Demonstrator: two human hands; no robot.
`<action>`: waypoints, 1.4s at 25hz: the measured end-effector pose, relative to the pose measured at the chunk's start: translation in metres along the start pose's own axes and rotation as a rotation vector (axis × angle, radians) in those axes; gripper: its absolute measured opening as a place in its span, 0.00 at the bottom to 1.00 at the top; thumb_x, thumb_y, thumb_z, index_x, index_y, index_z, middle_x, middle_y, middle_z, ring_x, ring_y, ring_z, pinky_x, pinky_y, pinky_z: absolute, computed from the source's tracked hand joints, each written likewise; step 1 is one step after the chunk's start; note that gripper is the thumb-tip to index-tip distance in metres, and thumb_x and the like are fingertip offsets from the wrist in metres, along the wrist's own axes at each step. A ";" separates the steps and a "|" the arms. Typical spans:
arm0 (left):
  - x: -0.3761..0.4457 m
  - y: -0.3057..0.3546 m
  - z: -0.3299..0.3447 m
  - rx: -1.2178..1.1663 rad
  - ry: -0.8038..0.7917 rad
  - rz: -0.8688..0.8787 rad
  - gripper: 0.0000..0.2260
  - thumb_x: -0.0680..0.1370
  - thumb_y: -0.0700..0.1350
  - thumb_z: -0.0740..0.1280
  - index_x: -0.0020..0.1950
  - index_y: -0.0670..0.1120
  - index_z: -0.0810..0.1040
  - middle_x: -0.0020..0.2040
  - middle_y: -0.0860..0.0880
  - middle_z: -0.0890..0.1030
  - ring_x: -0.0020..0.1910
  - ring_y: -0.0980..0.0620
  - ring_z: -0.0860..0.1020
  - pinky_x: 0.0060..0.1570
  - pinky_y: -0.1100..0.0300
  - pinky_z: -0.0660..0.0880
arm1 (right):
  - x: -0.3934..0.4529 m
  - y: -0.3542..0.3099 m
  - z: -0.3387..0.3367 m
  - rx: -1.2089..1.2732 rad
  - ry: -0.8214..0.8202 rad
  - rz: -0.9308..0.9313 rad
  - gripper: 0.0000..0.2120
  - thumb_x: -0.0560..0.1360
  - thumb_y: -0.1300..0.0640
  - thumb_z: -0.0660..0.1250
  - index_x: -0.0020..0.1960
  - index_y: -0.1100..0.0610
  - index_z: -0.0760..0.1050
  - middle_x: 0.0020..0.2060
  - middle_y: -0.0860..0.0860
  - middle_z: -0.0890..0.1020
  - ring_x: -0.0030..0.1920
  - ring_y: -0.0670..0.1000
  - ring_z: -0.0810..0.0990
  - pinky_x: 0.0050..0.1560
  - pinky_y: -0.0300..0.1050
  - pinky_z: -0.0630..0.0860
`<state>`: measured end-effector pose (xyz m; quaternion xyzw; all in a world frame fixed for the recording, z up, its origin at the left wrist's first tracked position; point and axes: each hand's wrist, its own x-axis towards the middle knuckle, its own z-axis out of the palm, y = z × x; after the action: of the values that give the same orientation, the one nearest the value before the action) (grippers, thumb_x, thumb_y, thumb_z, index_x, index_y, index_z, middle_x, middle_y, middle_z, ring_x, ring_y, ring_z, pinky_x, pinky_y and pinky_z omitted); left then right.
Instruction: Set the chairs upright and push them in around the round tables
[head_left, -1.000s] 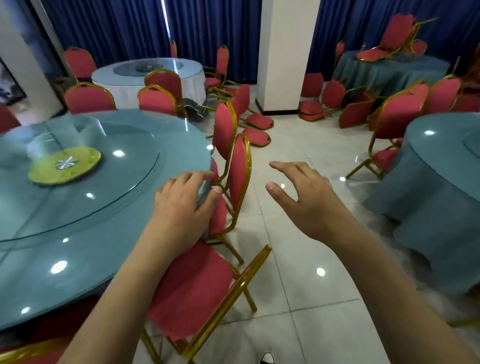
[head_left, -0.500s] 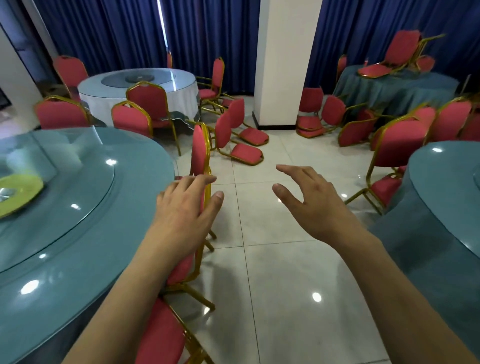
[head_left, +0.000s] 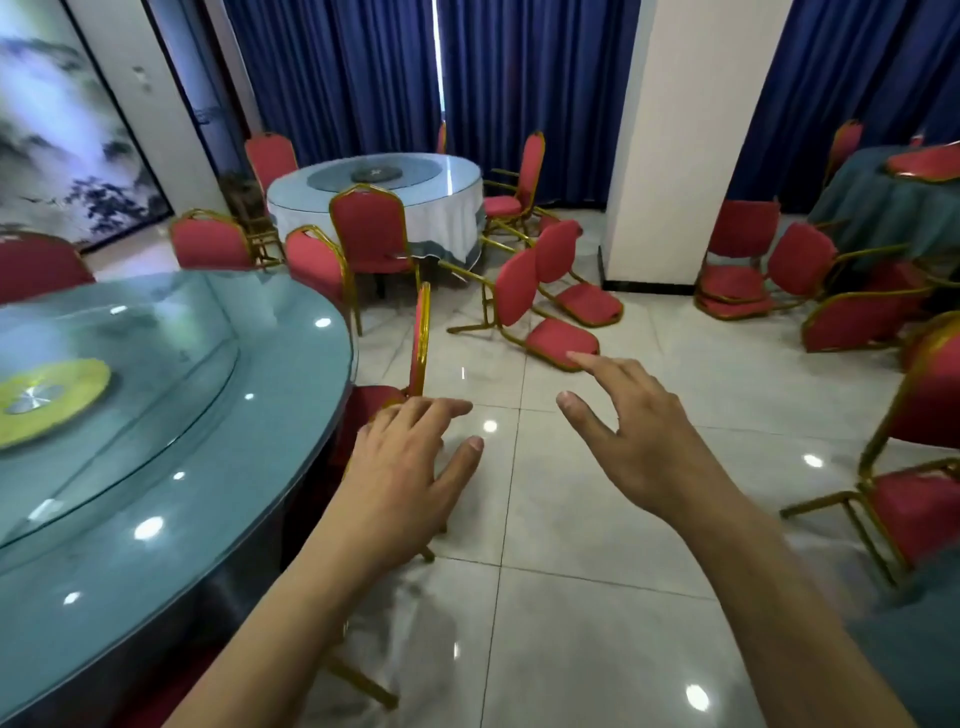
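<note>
A large round table with a glass top (head_left: 156, 467) fills the left. Red chairs with gold frames stand pushed in along its right edge; one upright chair (head_left: 421, 338) shows its back edge-on just beyond my left hand (head_left: 405, 467). That hand hovers with fingers spread over a nearer chair's top and holds nothing. My right hand (head_left: 639, 441) is raised over the floor, fingers spread and empty. Two chairs (head_left: 545, 306) lie tipped over on the tiles ahead, near the pillar.
A white pillar (head_left: 665, 145) stands ahead. Behind it to the left is a white-clothed round table (head_left: 441, 218) with chairs. More tipped and stacked chairs (head_left: 779, 280) lie at the right. A teal-clothed table's chair (head_left: 914, 467) is at the right edge. Open tiled floor runs between.
The view has turned and moved forward along the table's edge. My left hand has come off the chair back it rested on and both hands stay spread in the air.
</note>
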<state>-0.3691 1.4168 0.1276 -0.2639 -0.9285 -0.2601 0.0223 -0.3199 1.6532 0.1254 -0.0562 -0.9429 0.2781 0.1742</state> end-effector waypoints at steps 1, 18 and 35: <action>0.019 0.006 0.007 0.006 0.008 -0.025 0.25 0.78 0.67 0.51 0.72 0.61 0.68 0.68 0.60 0.71 0.70 0.56 0.65 0.73 0.49 0.63 | 0.021 0.016 0.000 0.023 -0.025 -0.007 0.26 0.82 0.37 0.57 0.77 0.43 0.65 0.72 0.45 0.71 0.70 0.47 0.69 0.70 0.51 0.66; 0.482 0.052 0.134 0.004 0.123 -0.049 0.22 0.81 0.63 0.53 0.73 0.59 0.67 0.69 0.59 0.70 0.68 0.57 0.64 0.64 0.58 0.61 | 0.421 0.267 -0.017 0.036 -0.095 -0.020 0.25 0.81 0.34 0.55 0.76 0.37 0.63 0.72 0.39 0.68 0.71 0.46 0.67 0.67 0.46 0.65; 0.889 0.003 0.192 0.081 0.152 -0.269 0.19 0.83 0.60 0.55 0.72 0.60 0.68 0.68 0.60 0.71 0.67 0.60 0.66 0.67 0.60 0.64 | 0.884 0.446 0.042 0.097 -0.197 -0.224 0.25 0.81 0.37 0.56 0.76 0.43 0.67 0.67 0.45 0.73 0.69 0.50 0.69 0.70 0.55 0.66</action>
<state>-1.1132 1.9399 0.1218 -0.1156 -0.9609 -0.2422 0.0681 -1.1556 2.1856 0.1121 0.0853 -0.9413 0.3063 0.1135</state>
